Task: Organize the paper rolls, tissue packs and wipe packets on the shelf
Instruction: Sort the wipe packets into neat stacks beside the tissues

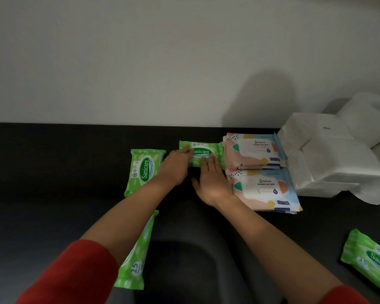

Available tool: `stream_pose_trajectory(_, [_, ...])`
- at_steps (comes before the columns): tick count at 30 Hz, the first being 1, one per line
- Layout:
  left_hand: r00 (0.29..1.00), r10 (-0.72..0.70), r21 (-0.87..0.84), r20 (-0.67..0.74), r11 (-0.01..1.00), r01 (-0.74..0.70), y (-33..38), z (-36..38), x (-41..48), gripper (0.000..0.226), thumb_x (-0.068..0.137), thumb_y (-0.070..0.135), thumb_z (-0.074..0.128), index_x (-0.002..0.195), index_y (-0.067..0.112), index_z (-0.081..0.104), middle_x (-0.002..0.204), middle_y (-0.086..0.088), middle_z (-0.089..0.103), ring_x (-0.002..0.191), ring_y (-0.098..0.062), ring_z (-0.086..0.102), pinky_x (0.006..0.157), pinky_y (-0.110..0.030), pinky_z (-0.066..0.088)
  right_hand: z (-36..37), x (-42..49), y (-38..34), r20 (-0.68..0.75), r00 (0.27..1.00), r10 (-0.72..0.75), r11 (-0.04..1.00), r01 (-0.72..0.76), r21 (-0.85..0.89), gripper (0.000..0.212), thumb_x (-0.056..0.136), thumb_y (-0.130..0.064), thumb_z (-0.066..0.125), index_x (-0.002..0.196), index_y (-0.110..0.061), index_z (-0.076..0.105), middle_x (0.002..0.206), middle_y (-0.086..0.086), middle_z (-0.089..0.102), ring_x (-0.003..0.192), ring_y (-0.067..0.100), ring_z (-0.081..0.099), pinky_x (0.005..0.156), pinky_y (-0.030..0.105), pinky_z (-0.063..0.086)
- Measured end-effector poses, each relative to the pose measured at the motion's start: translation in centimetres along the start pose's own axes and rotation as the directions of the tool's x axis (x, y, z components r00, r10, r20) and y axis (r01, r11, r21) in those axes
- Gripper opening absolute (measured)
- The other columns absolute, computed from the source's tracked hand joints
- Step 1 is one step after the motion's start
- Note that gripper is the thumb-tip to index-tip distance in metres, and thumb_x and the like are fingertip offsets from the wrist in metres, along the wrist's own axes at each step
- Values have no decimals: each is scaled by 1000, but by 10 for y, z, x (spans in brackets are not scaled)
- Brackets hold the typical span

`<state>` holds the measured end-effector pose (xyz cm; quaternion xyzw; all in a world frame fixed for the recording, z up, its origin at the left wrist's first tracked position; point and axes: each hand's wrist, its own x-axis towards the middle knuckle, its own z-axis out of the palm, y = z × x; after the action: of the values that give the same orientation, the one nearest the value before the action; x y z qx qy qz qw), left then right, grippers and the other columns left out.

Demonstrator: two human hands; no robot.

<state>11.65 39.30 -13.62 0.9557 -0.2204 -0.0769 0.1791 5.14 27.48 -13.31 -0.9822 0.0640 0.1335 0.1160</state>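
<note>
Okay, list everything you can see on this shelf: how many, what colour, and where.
Sanicare wipe packets: four, green; one mid-shelf under both hands, one left of it, one under the left forearm, one at the lower right edge.
pastel wet wipe packs: at least two, peach and blue; right of centre, one behind the other.
tissue packs: count unclear, white; right of the pastel packs.
paper roll: at least one, white; far right, by the wall.
shelf: one, black; below the white wall.
left hand: fingers resting on the middle green packet.
right hand: fingers flat at that packet's near edge.
sleeves: two, red; bottom corners.
</note>
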Motion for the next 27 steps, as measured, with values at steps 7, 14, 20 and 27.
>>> stream_pose_trajectory(7, [999, 11, -36, -31, 999, -12, 1, -7, -6, 59, 92, 14, 56, 147, 14, 34, 155, -7, 28, 137, -31, 33, 112, -37, 30, -2, -5, -2, -26, 1000, -5, 999, 6, 42, 76, 96, -41, 42, 152, -16, -3, 160, 6, -13, 147, 22, -10, 117, 55, 10])
stream_pose_trajectory(14, [948, -58, -91, -314, 995, 31, -18, -34, -37, 45, 88, 20, 61, 132, 16, 53, 128, -7, 58, 117, -25, 47, 99, -33, 39, -5, -14, -25, -235, 949, -210, 949, 255, 183, 58, 94, -29, 51, 145, -11, 29, 153, 9, 24, 143, 23, 15, 116, 32, 16])
stream_pose_trajectory(20, [888, -318, -68, -331, 947, 314, -43, -41, -64, 58, 83, 34, 67, 135, 22, 46, 135, -7, 46, 124, -29, 39, 97, -39, 38, 1, -17, -56, -177, 947, -267, 899, 311, 307, 51, 89, -30, 61, 134, -12, 43, 131, 6, 46, 125, 21, 41, 102, 32, 38])
stream_pose_trajectory(27, [826, -554, -384, -107, 789, 479, -54, -36, -71, 84, 77, 45, 72, 141, 10, 31, 139, -16, 40, 129, -34, 37, 102, -42, 37, 10, -22, -73, -95, 975, -199, 835, 220, 504, 42, 93, -22, 58, 130, -11, 46, 122, 7, 56, 114, 20, 53, 87, 25, 41])
